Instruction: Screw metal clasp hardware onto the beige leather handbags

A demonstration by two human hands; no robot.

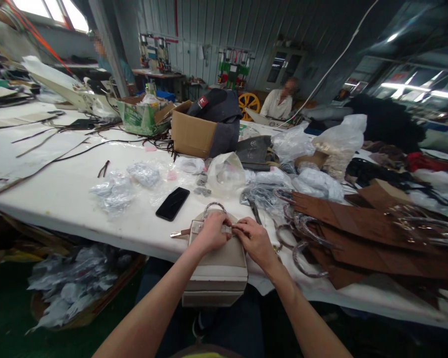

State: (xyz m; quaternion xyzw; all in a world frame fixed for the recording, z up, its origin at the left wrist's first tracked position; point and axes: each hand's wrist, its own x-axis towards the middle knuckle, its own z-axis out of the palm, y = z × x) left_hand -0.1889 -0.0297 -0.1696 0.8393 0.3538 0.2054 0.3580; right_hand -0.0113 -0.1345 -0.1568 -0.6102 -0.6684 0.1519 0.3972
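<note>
White table (pixel 59 199) edge: both hands' fingers (pixel 224 224) pinch shut on beige handbag (pixel 218 268) clasp

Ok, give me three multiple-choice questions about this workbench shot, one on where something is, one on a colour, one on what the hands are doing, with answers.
1. Where does the black phone lie?
A. On the white table, left of the bag
B. Inside the cardboard box
C. On the floor

2. What colour is the small handbag?
A. Red
B. Beige
C. Blue

3. How are the hands placed?
A. Both in the air
B. One on the phone
C. Both on the bag's top

Answers:
1 A, it lies flat on the tabletop beside the bag.
2 B, its panels are pale beige.
3 C, the left hand and right hand meet at its top edge.
</note>
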